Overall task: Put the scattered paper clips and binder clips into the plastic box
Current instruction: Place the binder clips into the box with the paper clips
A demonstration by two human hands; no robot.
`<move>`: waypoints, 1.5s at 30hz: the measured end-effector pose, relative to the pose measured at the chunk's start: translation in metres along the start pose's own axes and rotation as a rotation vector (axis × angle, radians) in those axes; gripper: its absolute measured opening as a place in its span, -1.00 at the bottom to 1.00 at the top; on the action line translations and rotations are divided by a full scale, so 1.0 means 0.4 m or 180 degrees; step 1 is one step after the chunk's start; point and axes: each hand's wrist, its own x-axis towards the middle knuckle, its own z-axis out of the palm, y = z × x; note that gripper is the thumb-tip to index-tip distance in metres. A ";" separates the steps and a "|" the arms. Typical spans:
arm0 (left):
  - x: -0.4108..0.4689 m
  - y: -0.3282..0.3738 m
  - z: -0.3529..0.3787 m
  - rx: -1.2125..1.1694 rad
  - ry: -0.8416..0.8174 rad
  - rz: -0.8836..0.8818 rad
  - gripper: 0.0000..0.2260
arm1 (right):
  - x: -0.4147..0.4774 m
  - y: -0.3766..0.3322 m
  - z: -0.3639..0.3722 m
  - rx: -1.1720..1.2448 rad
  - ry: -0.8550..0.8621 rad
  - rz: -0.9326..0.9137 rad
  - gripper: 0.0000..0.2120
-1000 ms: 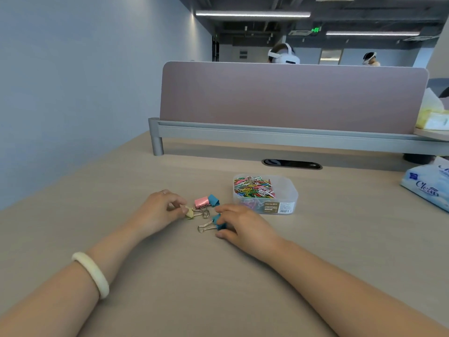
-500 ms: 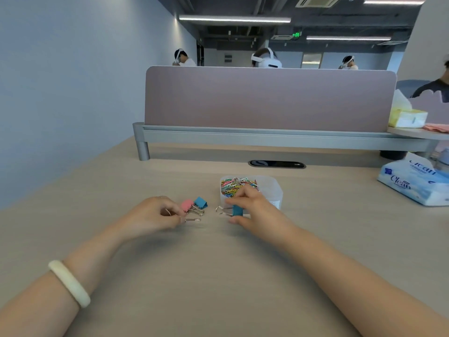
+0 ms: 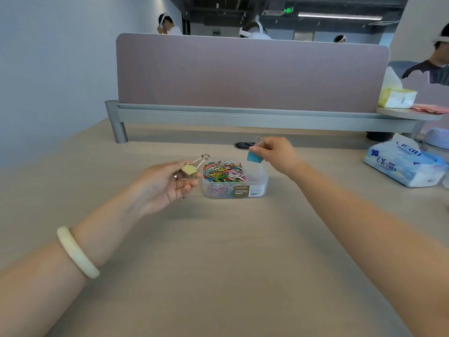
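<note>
We've got the left hand pinching a yellow binder clip beside the plastic box, the right hand dangling a blue binder clip over its right rim, so a careless release could bounce either onto the table.

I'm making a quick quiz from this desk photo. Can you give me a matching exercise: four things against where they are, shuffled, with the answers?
Things:
1. yellow binder clip
2. blue binder clip
3. plastic box
4. tissue pack

Places:
A. on the desk between the two hands
B. held in the left hand
C. at the desk's far right
D. held in the right hand, above the box

Pairs: 1-B, 2-D, 3-A, 4-C
</note>
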 end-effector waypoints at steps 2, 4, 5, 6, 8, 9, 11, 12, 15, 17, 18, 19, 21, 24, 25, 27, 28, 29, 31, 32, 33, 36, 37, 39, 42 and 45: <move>0.028 0.004 0.032 -0.0231 -0.0181 -0.0044 -0.81 | 0.031 0.026 0.005 -0.0013 -0.0006 0.0047 -0.84; 0.060 0.004 0.054 -0.0253 -0.0313 -0.0089 -0.81 | 0.051 0.045 0.011 -0.0086 -0.0018 0.0054 -0.91; 0.075 0.004 0.063 -0.0207 -0.0362 -0.0089 -0.82 | 0.062 0.052 0.014 -0.0091 -0.0066 0.0032 -0.94; 0.091 0.004 0.069 -0.0157 -0.0403 -0.0073 -0.82 | 0.071 0.059 0.017 -0.0065 -0.0151 0.0005 -0.97; 0.121 0.006 0.078 -0.0005 -0.0473 -0.0003 -0.80 | 0.084 0.067 0.023 -0.0049 -0.0336 -0.0101 -0.92; 0.135 0.009 0.081 0.0127 -0.0481 0.0047 -0.79 | 0.091 0.072 0.027 -0.0149 -0.0404 -0.0194 -0.88; 0.159 0.016 0.089 0.0520 -0.0404 0.0182 -0.82 | 0.105 0.080 0.032 -0.0515 -0.0474 -0.0422 -0.82; 0.171 0.019 0.092 0.0747 -0.0330 0.0268 -0.85 | 0.111 0.083 0.034 -0.0653 -0.0508 -0.0517 -0.81; 0.204 0.022 0.097 0.1425 -0.0132 0.0531 -0.92 | 0.129 0.096 0.041 -0.0736 -0.0615 -0.0609 -0.80; 0.224 0.020 0.104 0.1732 -0.0024 0.0632 -0.94 | 0.139 0.105 0.047 -0.0634 -0.0608 -0.0583 -0.80; 0.234 0.018 0.109 0.1847 0.0034 0.0667 -0.93 | 0.142 0.109 0.048 -0.0515 -0.0572 -0.0557 -0.80; 0.243 0.016 0.115 0.1937 0.0073 0.0708 -0.94 | 0.144 0.113 0.047 -0.0338 -0.0519 -0.0515 -0.79; 0.263 0.008 0.134 0.2060 0.0049 0.0807 -0.96 | 0.144 0.124 0.037 0.0106 -0.0393 -0.0292 -0.75; 0.298 -0.009 0.173 0.2381 0.0030 0.1049 -0.92 | 0.129 0.169 0.028 0.0789 -0.0224 0.0255 -0.70; 0.310 -0.016 0.188 0.2502 0.0059 0.1128 -0.92 | 0.119 0.189 0.028 0.0976 -0.0168 0.0403 -0.70; 0.337 -0.032 0.216 0.2757 0.0111 0.1214 -0.90 | 0.100 0.222 0.034 0.1209 -0.0039 0.0539 -0.72; 0.350 -0.042 0.226 0.2934 0.0128 0.1253 -0.87 | 0.093 0.232 0.036 0.1277 0.0010 0.0548 -0.72; 0.361 -0.053 0.232 0.3139 0.0147 0.1300 -0.85 | 0.089 0.237 0.037 0.1349 0.0033 0.0552 -0.72; 0.377 -0.071 0.236 0.3460 0.0242 0.1414 -0.83 | 0.086 0.238 0.036 0.1492 0.0024 0.0559 -0.72; 0.383 -0.076 0.237 0.3527 0.0299 0.1469 -0.84 | 0.086 0.237 0.037 0.1504 0.0013 0.0540 -0.72; 0.387 -0.077 0.239 0.3537 0.0334 0.1494 -0.85 | 0.086 0.237 0.038 0.1481 0.0000 0.0515 -0.72; 0.392 -0.075 0.246 0.3327 0.0329 0.1441 -0.89 | 0.082 0.239 0.042 0.1529 0.0011 0.0504 -0.71; 0.392 -0.074 0.248 0.3313 0.0329 0.1418 -0.90 | 0.082 0.239 0.042 0.1561 0.0017 0.0503 -0.70; 0.390 -0.070 0.250 0.3385 0.0326 0.1378 -0.90 | 0.080 0.237 0.040 0.1583 0.0003 0.0500 -0.70; 0.383 -0.067 0.253 0.3523 0.0332 0.1335 -0.89 | 0.077 0.235 0.037 0.1560 -0.0025 0.0488 -0.70; 0.373 -0.064 0.255 0.3637 0.0349 0.1343 -0.91 | 0.073 0.231 0.035 0.1524 -0.0017 0.0505 -0.70</move>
